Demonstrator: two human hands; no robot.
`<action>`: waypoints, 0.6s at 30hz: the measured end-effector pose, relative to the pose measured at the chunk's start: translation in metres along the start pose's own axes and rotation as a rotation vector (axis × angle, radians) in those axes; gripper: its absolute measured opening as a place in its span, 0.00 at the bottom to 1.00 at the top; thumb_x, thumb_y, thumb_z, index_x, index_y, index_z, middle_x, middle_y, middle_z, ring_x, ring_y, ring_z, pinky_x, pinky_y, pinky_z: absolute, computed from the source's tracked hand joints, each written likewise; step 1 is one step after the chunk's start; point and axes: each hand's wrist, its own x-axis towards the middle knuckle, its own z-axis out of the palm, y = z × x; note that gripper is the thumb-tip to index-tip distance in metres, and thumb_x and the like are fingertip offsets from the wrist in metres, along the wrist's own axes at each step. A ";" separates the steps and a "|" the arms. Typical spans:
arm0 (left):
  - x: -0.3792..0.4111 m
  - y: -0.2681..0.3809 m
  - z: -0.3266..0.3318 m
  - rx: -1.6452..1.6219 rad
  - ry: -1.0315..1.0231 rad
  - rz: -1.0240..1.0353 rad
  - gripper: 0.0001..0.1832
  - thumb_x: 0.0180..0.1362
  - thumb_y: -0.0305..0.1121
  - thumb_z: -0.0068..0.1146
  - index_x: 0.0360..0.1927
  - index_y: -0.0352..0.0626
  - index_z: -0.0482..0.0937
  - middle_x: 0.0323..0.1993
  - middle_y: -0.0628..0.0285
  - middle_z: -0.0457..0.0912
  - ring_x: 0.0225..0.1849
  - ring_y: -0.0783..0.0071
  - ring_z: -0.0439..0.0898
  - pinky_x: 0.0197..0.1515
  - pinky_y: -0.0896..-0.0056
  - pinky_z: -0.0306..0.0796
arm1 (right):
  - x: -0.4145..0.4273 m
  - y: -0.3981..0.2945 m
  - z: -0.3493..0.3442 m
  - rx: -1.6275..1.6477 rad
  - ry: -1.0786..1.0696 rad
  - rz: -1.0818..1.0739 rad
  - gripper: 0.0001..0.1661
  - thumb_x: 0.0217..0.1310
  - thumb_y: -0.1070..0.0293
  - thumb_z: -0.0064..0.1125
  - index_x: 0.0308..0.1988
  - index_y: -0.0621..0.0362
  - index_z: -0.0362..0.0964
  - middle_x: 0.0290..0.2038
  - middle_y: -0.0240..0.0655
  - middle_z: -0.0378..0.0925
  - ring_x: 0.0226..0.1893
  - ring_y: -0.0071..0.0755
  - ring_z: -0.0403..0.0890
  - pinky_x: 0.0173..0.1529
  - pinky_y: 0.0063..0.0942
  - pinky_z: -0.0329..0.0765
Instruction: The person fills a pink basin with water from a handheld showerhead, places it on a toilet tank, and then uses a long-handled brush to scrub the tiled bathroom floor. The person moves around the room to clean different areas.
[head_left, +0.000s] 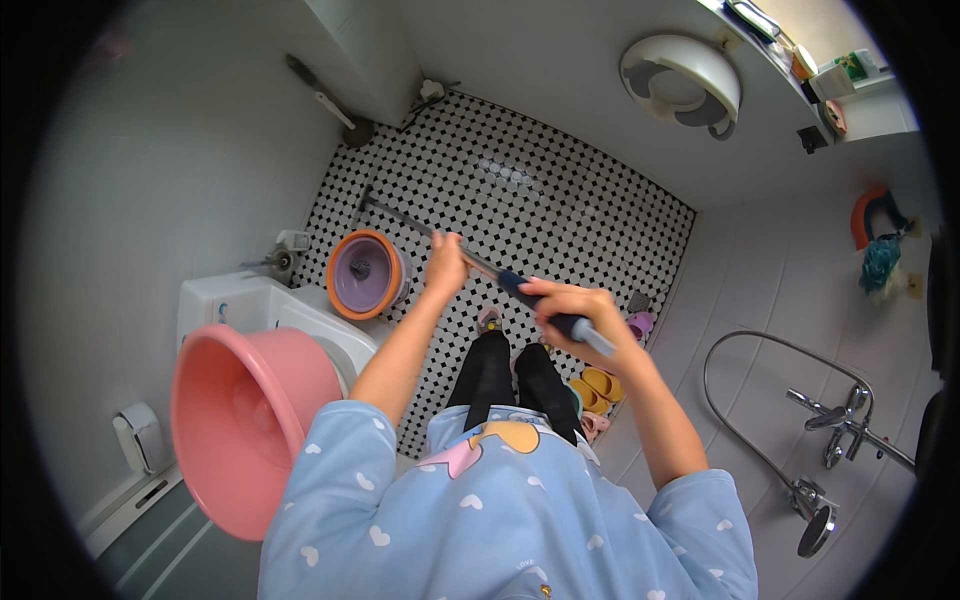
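Note:
A long-handled floor tool (409, 220), probably a squeegee or scraper, slants across the tiled floor (517, 187). Its narrow dark head (366, 196) lies at the floor near the left wall. My left hand (448, 264) is closed around the metal pole partway down. Higher up, my right hand (581, 311) grips the dark blue sleeve near the grey end of the handle and looks slightly blurred. Just left of my left hand stands a purple bucket (362, 275) with an orange rim and a dark scrubber-like thing inside.
A pink basin (232, 435) rests on the white toilet (289, 304) at my left. Yellow clogs (600, 386) and other slippers lie by the right wall. A toilet brush holder (358, 133) stands by the left wall. Shower fittings (836, 420) project at right.

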 end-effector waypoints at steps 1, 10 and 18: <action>-0.013 0.024 0.005 0.026 -0.038 0.074 0.24 0.46 0.23 0.58 0.49 0.43 0.68 0.63 0.35 0.53 0.53 0.44 0.72 0.51 0.55 0.70 | -0.015 -0.008 -0.016 -0.018 0.017 0.038 0.11 0.36 0.83 0.60 0.26 0.58 0.72 0.44 0.42 0.78 0.49 0.45 0.78 0.49 0.33 0.76; -0.145 0.178 0.099 0.003 -0.171 0.546 0.21 0.52 0.32 0.58 0.47 0.39 0.65 0.50 0.47 0.63 0.58 0.42 0.61 0.66 0.48 0.51 | -0.152 -0.117 -0.131 -0.207 0.165 0.049 0.08 0.27 0.77 0.54 0.20 0.63 0.71 0.34 0.52 0.79 0.36 0.49 0.83 0.48 0.37 0.78; -0.228 0.262 0.175 -0.293 -0.453 0.836 0.12 0.50 0.33 0.56 0.37 0.44 0.68 0.41 0.55 0.72 0.56 0.46 0.65 0.62 0.49 0.56 | -0.250 -0.180 -0.174 -0.475 0.298 0.054 0.10 0.19 0.74 0.51 0.17 0.60 0.70 0.30 0.51 0.80 0.30 0.49 0.84 0.35 0.30 0.81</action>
